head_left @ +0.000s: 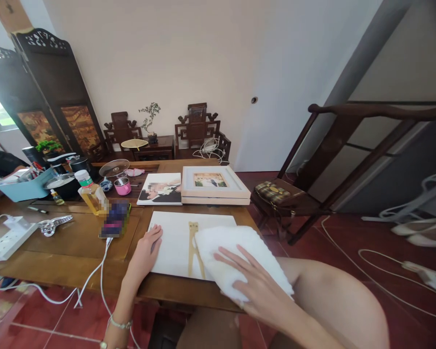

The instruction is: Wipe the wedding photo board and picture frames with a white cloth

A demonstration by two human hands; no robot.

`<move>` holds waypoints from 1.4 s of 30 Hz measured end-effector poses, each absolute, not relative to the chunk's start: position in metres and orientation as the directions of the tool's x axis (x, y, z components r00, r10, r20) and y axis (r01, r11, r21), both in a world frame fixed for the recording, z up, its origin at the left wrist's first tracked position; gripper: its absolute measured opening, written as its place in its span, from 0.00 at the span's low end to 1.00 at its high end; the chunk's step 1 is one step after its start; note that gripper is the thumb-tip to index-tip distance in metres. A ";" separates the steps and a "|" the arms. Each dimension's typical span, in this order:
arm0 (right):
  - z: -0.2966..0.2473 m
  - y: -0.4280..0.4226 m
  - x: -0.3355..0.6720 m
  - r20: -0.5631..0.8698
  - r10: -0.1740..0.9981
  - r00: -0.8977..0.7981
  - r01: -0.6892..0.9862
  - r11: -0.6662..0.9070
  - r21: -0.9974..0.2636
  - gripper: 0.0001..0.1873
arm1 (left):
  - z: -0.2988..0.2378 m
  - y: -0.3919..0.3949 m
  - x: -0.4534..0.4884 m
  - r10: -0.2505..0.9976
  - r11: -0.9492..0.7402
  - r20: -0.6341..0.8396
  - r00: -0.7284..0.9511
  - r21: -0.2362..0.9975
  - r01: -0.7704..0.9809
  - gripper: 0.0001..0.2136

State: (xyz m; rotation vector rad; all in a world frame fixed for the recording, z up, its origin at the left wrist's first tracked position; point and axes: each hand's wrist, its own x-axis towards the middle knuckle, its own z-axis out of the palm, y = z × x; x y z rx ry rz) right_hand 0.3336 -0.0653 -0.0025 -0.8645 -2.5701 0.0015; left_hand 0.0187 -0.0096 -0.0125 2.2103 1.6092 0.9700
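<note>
- Both hands lie flat with fingers spread, nothing pinched in either grip: right hand (254, 283) presses a white cloth (236, 257), left hand (145, 252) rests on the canvas (174, 242).
- Cloth covers the canvas's right part, near the bench (76, 242) front edge; a tan cat figure (194, 247) shows just beside it.
- Step looks like wiping the canvas face (left hand steadying it); a further stroke would call for light, even pressure.
- Beyond: a framed picture (212, 182), a print (160, 189), an oil bottle (90, 194), scissors (53, 225).
</note>
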 end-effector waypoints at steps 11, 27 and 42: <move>0.011 -0.033 0.345 0.305 0.627 -0.717 0.577 0.779 -0.245 0.11 | -0.009 -0.008 0.023 0.914 -0.370 0.360 0.188 0.548 0.750 0.16; 0.030 -0.047 0.331 0.182 0.739 -0.649 0.687 0.672 -0.277 0.13 | -0.016 -0.003 0.021 0.931 -0.321 0.336 0.143 0.567 0.759 0.18; 0.025 0.029 0.286 0.214 0.882 -0.420 0.737 0.469 -0.486 0.19 | -0.012 -0.005 0.022 0.929 -0.330 0.328 0.171 0.526 0.784 0.18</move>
